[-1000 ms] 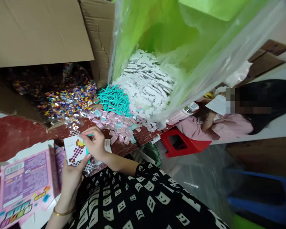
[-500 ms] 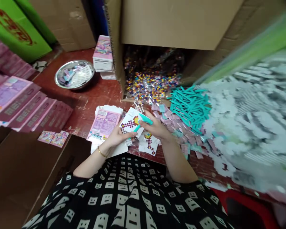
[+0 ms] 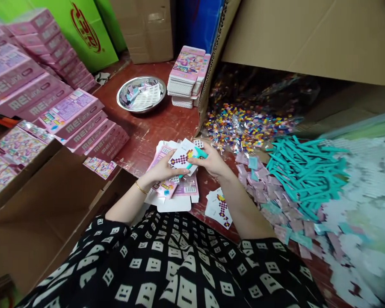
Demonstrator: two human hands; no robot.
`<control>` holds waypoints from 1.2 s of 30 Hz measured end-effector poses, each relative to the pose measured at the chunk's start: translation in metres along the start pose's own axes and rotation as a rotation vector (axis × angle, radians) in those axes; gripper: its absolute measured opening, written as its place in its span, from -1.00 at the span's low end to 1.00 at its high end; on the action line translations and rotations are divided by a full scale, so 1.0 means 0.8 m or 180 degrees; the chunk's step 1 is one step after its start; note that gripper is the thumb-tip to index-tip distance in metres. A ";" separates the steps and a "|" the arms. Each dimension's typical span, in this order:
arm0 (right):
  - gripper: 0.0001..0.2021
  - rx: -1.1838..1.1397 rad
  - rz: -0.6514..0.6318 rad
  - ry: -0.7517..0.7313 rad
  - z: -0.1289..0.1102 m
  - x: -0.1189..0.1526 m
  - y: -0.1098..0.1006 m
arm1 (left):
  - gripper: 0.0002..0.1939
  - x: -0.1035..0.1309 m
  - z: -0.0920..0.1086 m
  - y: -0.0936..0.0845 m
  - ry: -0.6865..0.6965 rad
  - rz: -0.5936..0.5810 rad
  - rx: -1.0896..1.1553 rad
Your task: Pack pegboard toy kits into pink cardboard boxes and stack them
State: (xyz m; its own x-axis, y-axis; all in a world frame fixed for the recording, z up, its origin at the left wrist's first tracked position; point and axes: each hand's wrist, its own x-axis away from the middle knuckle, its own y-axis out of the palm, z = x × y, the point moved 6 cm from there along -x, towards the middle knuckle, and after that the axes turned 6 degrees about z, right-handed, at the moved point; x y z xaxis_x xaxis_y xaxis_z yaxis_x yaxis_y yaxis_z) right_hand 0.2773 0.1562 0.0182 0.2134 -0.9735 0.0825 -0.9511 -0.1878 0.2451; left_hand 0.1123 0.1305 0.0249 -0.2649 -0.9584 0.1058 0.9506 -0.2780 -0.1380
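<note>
While both hands are close together above the front of the table, the left hand pinches a printed card at its lower left, with the thumb on top. This grip probably keeps the card steady and its picture facing up. The right hand meets it from the opposite side, fingers drawn in narrow on a teal stick at the card's right edge. Another patch of teal shows by the left thumb; whether it belongs to the same stick cannot be told. White grids project past the card at upper right and lower left, which suggests one layered bundle with the card uppermost.

The card thus lies between the two hands, touched by both, above flattened pink cartons. Loose cards lie at the near edge, beside the right arm, probably for a short reach. A heap of teal sticks lies to the right, with small packets on its near side. Bags of beads rest in a cardboard box whose open side faces the person, presumably for direct access. A metal bowl stands well apart from the hands; its rim likely contains the loose pieces.
</note>
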 end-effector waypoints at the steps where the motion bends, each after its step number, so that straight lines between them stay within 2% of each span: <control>1: -0.37 -0.0061 0.0079 -0.0003 0.001 -0.008 -0.004 | -0.21 -0.003 -0.002 -0.008 0.0076 0.0035 -0.0050; 3: -0.37 -0.0200 0.0416 -0.0035 0.007 -0.029 -0.020 | -0.20 -0.007 -0.006 -0.030 0.0331 0.0342 -0.0288; 5: -0.36 -0.0285 0.0992 -0.0202 0.014 -0.054 -0.045 | -0.16 -0.004 -0.012 -0.059 0.0602 0.0926 -0.0816; 7: -0.36 -0.0237 0.1568 -0.0479 0.021 -0.075 -0.065 | -0.10 0.002 -0.029 -0.078 0.0530 0.1241 -0.1438; 9: -0.37 -0.0049 0.1893 -0.0680 0.030 -0.089 -0.071 | -0.05 0.007 -0.050 -0.084 0.0283 0.1240 -0.1884; 12: -0.37 0.0213 0.1714 -0.0570 0.049 -0.099 -0.056 | -0.01 0.010 -0.069 -0.081 0.0189 0.1211 -0.2079; 15: -0.36 0.0221 0.1284 -0.0227 0.067 -0.096 -0.038 | 0.00 0.010 -0.073 -0.078 0.0234 0.1237 -0.2150; 17: -0.36 0.0173 0.1170 0.0111 0.076 -0.091 -0.037 | 0.01 0.008 -0.072 -0.078 0.0171 0.1195 -0.2129; 20: -0.38 0.0132 0.1357 0.0551 0.085 -0.085 -0.047 | 0.04 0.003 -0.070 -0.081 -0.0034 0.1045 -0.1953; 23: -0.41 0.0211 0.1640 0.0644 0.087 -0.079 -0.053 | 0.12 -0.004 -0.069 -0.080 -0.0307 0.0796 -0.1922; 26: -0.38 0.0401 0.1239 0.0721 0.090 -0.073 -0.032 | 0.17 -0.013 -0.068 -0.077 -0.0508 0.0635 -0.2118; 28: -0.35 0.0418 0.0876 0.0715 0.088 -0.068 -0.013 | 0.08 -0.016 -0.062 -0.073 -0.0486 0.0605 -0.2075; 30: -0.34 0.0334 0.0654 0.0580 0.073 -0.057 0.002 | -0.10 -0.014 -0.051 -0.064 -0.0370 0.0380 -0.1610; 32: -0.38 0.0400 0.0458 0.0205 0.036 -0.038 0.014 | -0.28 -0.001 -0.030 -0.055 -0.0244 0.0176 -0.0971; 34: -0.48 0.0823 0.0250 -0.0489 -0.022 -0.007 0.026 | -0.39 0.020 0.000 -0.056 -0.0004 0.0392 -0.0611; 36: -0.56 0.1577 0.0193 -0.1413 -0.088 0.034 0.039 | -0.42 0.044 0.033 -0.064 0.0424 0.0940 -0.0597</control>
State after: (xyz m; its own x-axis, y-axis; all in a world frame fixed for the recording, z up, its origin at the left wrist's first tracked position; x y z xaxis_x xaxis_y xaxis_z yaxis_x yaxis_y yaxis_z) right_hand 0.2694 0.1331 0.0964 0.1451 -0.9257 -0.3492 -0.9712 -0.0658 -0.2291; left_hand 0.0588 0.1125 0.0617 -0.0141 -0.9956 -0.0928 0.9464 0.0167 -0.3226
